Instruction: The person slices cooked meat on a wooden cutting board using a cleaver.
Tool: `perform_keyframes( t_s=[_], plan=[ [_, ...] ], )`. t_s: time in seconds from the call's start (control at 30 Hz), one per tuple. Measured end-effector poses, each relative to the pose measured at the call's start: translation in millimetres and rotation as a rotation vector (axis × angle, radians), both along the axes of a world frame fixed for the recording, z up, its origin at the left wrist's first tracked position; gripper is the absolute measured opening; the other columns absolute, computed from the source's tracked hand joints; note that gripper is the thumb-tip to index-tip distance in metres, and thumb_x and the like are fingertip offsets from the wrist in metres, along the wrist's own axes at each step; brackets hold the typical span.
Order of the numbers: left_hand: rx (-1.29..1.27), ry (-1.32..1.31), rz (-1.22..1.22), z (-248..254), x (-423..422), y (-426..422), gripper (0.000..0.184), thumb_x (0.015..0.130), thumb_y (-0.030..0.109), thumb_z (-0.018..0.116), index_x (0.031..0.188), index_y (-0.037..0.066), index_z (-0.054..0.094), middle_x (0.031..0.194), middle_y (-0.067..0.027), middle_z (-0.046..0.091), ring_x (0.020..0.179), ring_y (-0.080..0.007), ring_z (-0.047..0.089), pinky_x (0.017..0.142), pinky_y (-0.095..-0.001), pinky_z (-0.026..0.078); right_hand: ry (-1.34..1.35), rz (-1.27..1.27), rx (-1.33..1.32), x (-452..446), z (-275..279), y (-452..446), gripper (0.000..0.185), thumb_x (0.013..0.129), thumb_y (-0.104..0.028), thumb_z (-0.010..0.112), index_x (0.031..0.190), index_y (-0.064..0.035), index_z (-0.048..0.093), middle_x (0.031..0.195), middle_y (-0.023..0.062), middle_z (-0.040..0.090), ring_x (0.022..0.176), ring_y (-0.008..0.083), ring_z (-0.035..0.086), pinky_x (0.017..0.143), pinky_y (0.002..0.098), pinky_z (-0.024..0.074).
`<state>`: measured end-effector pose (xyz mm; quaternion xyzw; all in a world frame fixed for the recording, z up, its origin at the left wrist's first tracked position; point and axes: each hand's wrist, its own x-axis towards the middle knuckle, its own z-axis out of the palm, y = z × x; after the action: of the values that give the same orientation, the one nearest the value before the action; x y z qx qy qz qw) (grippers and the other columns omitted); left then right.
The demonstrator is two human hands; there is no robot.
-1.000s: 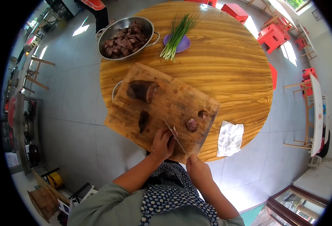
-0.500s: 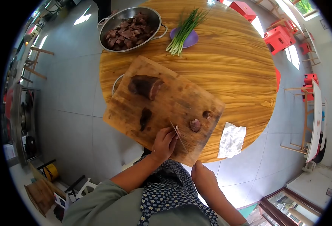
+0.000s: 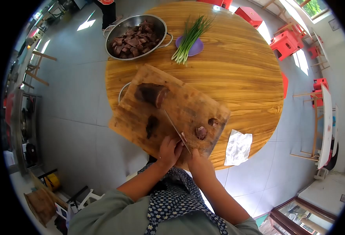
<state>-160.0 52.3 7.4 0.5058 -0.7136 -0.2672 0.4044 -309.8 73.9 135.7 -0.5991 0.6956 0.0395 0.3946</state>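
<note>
My right hand (image 3: 200, 163) is wrapped around the handle of a knife (image 3: 174, 126), at the near edge of the wooden cutting board (image 3: 204, 102). The blade points away and to the left. My left hand (image 3: 169, 152) is closed beside the blade, its curled fingertips on a small piece of meat (image 3: 183, 137) that they partly hide. Farther up the board lies a large dark chunk of meat (image 3: 152, 94) with a reddish cut face. A thin dark strip (image 3: 152, 125) is left of the knife; two small meat pieces, one larger (image 3: 201, 133) and one smaller (image 3: 213, 122), lie on the right.
On the round wooden table (image 3: 243, 78), a steel two-handled pan (image 3: 165, 31) holds many meat slices. Spring onions (image 3: 189, 43) lie across a purple plate (image 3: 197, 48). A white cloth (image 3: 238, 147) rests at the right edge. Red stools (image 3: 285, 44) and a person's leg (image 3: 108, 13) show beyond.
My right hand has moved left and forward with the knife, so the blade reaches farther up the board. My left hand stays nearly in place. The view has shifted slightly.
</note>
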Motion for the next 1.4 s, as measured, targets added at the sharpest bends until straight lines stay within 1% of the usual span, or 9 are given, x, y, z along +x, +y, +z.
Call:
perform_keyframes(
  t_s=[0.17, 0.23, 0.57, 0.73, 0.9, 1.0, 1.07, 1.2, 1.4],
  plan=[
    [-0.026, 0.064, 0.024, 1.9, -6.3, 0.4, 0.032, 0.085, -0.002, 0.074, 0.115, 0.003, 0.065, 0.114, -0.0168, 0.064, 0.099, -0.0378, 0.064, 0.084, -0.042, 0.055, 0.111, -0.046, 0.125, -13.4, 0.1, 41.7, 0.02, 0.103, -0.023, 0.046, 0.104, -0.0024, 0.049, 0.089, 0.0296, 0.069, 0.082, 0.0522, 0.066, 0.075, 0.0603, 0.0502],
    [-0.03, 0.073, 0.01, 1.7, -4.4, 1.0, 0.032, 0.085, -0.002, 0.074, 0.116, 0.003, 0.065, 0.115, -0.0167, 0.064, 0.1, -0.0378, 0.064, 0.085, -0.0414, 0.055, 0.043, -0.026, 0.036, -13.5, -5.7, 35.3, 0.019, 0.1, -0.021, 0.05, 0.107, -0.0033, 0.051, 0.089, 0.0293, 0.07, 0.079, 0.0494, 0.069, 0.071, 0.0593, 0.0539],
    [-0.059, 0.044, 0.009, 3.7, -3.3, -0.3, 0.027, 0.086, 0.001, 0.074, 0.112, 0.003, 0.066, 0.113, -0.017, 0.064, 0.099, -0.0378, 0.064, 0.085, -0.042, 0.055, -0.076, 0.018, -0.138, 8.2, -38.7, -38.1, 0.023, 0.102, -0.024, 0.046, 0.107, -0.0029, 0.05, 0.085, 0.0296, 0.07, 0.083, 0.0494, 0.068, 0.073, 0.0609, 0.0517],
    [-0.068, 0.046, 0.023, 8.6, -2.9, 0.3, 0.02, 0.088, 0.002, 0.073, 0.106, 0.0, 0.066, 0.109, -0.0172, 0.063, 0.097, -0.0377, 0.063, 0.084, -0.0413, 0.055, -0.164, -0.277, -0.084, -28.0, -25.9, -11.0, 0.027, 0.105, -0.029, 0.05, 0.113, -0.0035, 0.054, 0.088, 0.0315, 0.068, 0.086, 0.0529, 0.065, 0.073, 0.0567, 0.0503],
    [-0.078, 0.066, 0.074, 18.1, -6.0, -2.2, 0.022, 0.087, -0.001, 0.073, 0.108, -0.002, 0.063, 0.104, -0.018, 0.061, 0.091, -0.0381, 0.063, 0.08, -0.041, 0.055, -0.168, -0.337, -0.068, -28.4, 3.9, -8.8, 0.026, 0.104, -0.027, 0.055, 0.115, -0.0039, 0.054, 0.093, 0.0308, 0.068, 0.09, 0.0514, 0.065, 0.074, 0.0541, 0.0495],
    [-0.09, 0.113, 0.049, 8.8, -4.1, -2.3, 0.024, 0.087, -0.004, 0.072, 0.108, -0.002, 0.061, 0.104, -0.0185, 0.06, 0.09, -0.0382, 0.063, 0.078, -0.0404, 0.055, -0.133, -0.307, -0.097, -25.7, 9.6, 6.1, 0.025, 0.104, -0.027, 0.054, 0.111, -0.003, 0.054, 0.09, 0.0291, 0.068, 0.088, 0.0502, 0.065, 0.072, 0.0539, 0.0493],
    [-0.092, 0.101, 0.043, 3.9, -5.2, -0.5, 0.024, 0.087, -0.005, 0.072, 0.107, -0.002, 0.061, 0.104, -0.0186, 0.06, 0.089, -0.0376, 0.063, 0.078, -0.04, 0.055, -0.118, -0.212, -0.102, -22.4, 3.4, 20.7, 0.024, 0.103, -0.029, 0.054, 0.111, -0.0059, 0.052, 0.092, 0.0285, 0.068, 0.083, 0.0529, 0.064, 0.072, 0.0596, 0.0503],
    [-0.069, 0.102, 0.041, 0.2, -6.6, 0.2, 0.025, 0.086, -0.007, 0.071, 0.108, -0.002, 0.061, 0.104, -0.0185, 0.06, 0.088, -0.0352, 0.064, 0.077, -0.0391, 0.055, -0.083, -0.178, -0.131, -13.8, 1.1, 35.5, 0.022, 0.103, -0.024, 0.056, 0.1, -0.003, 0.052, 0.088, 0.0278, 0.066, 0.084, 0.0509, 0.063, 0.07, 0.0574, 0.0489],
    [-0.081, 0.064, -0.004, 1.7, -3.8, 0.9, 0.028, 0.085, -0.008, 0.071, 0.11, -0.001, 0.062, 0.106, -0.0175, 0.06, 0.09, -0.0342, 0.064, 0.077, -0.0385, 0.056, -0.118, -0.152, -0.194, -12.5, -4.1, 42.0, 0.019, 0.102, -0.023, 0.057, 0.098, -0.0041, 0.052, 0.087, 0.0275, 0.066, 0.081, 0.0511, 0.063, 0.068, 0.0585, 0.0485]
  ],
)
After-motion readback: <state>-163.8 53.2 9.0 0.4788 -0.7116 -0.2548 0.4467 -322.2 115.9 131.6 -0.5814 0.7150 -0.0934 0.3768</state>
